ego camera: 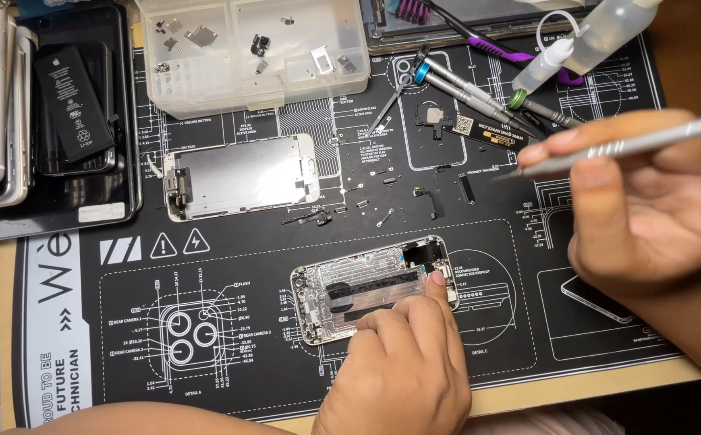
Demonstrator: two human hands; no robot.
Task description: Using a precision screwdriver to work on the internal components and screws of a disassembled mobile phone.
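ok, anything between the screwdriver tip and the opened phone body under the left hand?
Nothing visible. The screwdriver in the right hand hangs above the mat, to the right of the phone body. Only bare mat lies between them. The left hand steadies the phone's lower right edge, and a finger covers that corner.

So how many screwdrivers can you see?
3. One silver screwdriver with a red end is in the right hand. A blue-collared silver screwdriver and a green-collared one lie on the black printed mat. Others may be hidden.
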